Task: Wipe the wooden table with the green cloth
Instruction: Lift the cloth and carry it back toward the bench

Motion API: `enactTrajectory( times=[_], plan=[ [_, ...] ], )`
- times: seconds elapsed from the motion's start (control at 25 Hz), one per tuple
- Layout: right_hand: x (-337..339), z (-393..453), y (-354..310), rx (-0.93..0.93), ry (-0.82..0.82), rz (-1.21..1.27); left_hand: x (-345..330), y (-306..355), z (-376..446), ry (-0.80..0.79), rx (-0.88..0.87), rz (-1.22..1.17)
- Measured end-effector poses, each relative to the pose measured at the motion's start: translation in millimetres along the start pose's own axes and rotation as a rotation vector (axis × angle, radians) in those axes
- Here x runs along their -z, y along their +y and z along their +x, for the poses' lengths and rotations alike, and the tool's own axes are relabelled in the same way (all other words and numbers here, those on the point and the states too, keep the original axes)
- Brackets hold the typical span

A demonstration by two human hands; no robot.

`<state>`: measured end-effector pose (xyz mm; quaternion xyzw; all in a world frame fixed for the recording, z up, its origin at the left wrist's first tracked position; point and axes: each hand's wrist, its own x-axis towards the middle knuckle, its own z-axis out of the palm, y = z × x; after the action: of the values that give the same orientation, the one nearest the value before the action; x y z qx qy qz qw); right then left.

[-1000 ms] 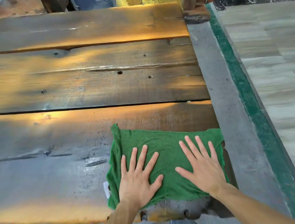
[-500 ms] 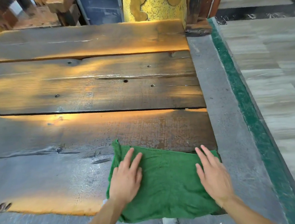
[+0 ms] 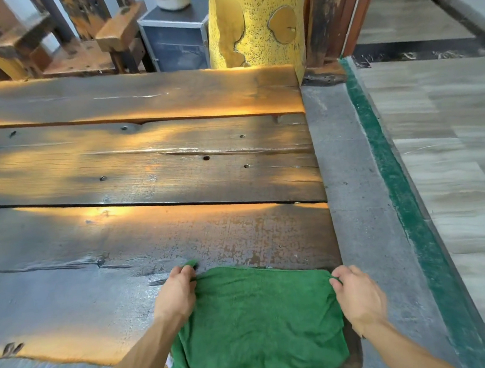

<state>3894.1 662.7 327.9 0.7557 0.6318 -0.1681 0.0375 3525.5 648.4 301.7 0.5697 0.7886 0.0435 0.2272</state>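
Presently, the cloth (image 3: 258, 322) lies at the counter's (image 3: 147, 168) near right corner, its near edge hanging over the front. Left hand (image 3: 176, 295) pinches the far left corner, fingers curled on the fabric. Right hand (image 3: 357, 296) pinches the far right corner likewise. Both grips hold cloth. A yellow pillar (image 3: 257, 23) stands beyond the counter.

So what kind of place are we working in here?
Probably a rustic café or furniture workshop. The wooden table is rough planks, heavy reclaimed-wood chairs stand behind it, and a peeling yellow pillar rises beside a small metal-edged cabinet.
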Motion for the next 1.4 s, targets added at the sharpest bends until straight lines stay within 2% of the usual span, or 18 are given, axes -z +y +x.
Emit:
enactTrajectory(
  times=[0.08, 0.2, 0.4, 0.76, 0.92, 1.08, 1.24, 1.4],
  plan=[
    [20, 4, -6, 0.018, 0.065, 0.057, 20, -7, -9, 0.140, 0.047, -0.192],
    [59, 12, -27, 0.133, 0.205, 0.128, 64, -20, -29, 0.284, 0.034, -0.249],
    [125, 24, -83, 0.239, 0.383, 0.299, 138, -45, -68, 0.498, -0.015, -0.217],
    [276, 35, -231, 0.623, 0.641, 0.418, 327, -58, -125, 0.976, -0.022, -0.063],
    [334, 17, -310, 0.743, 0.647, 0.512, 404, -68, -167, 1.144, 0.045, 0.013],
    [353, -16, -377, 0.871, 0.678, 0.576, 437, -98, -217, 1.305, 0.140, 0.095],
    [348, -53, -440, 1.017, 0.690, 0.600, 445, -140, -267, 1.329, 0.273, 0.172],
    [320, -93, -500, 1.134, 0.597, 0.612, 436, -177, -316, 1.355, 0.445, 0.203]
  ],
)
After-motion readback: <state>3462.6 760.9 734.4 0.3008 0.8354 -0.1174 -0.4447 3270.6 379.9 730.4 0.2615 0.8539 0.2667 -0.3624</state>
